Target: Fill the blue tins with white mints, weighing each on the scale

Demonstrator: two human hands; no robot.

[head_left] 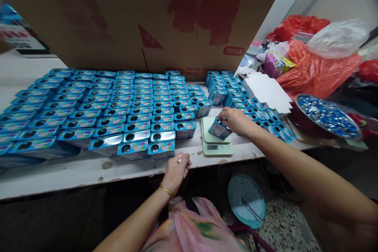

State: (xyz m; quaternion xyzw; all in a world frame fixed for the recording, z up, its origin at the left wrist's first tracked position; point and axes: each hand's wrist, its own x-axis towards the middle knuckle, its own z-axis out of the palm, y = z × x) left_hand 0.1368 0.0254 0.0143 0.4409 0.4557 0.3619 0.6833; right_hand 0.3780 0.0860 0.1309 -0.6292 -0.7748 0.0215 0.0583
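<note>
A pale green digital kitchen scale (217,150) sits near the table's front edge, with a small blue tin (219,130) over its platform. My right hand (236,121) is closed at the top of this tin, fingertips by its round hole, with a bit of white beside them. Nearer to me, my left hand (177,168) is curled closed just off the table edge; a small white piece (180,160) shows between its fingers. To its left, rows of similar blue tins (161,148) stand upright, their tops marked "Caramelo Macizo" and pierced by round holes.
A large cardboard box (118,15) rises behind the tins. More tins (217,93) stand right of the scale. Further right are a white carton piece (267,90), a bowl of blue-and-silver caps (327,116) and red plastic bags (321,69). Below, a turquoise basin (246,193) holds whitish pieces and a scoop-like handle.
</note>
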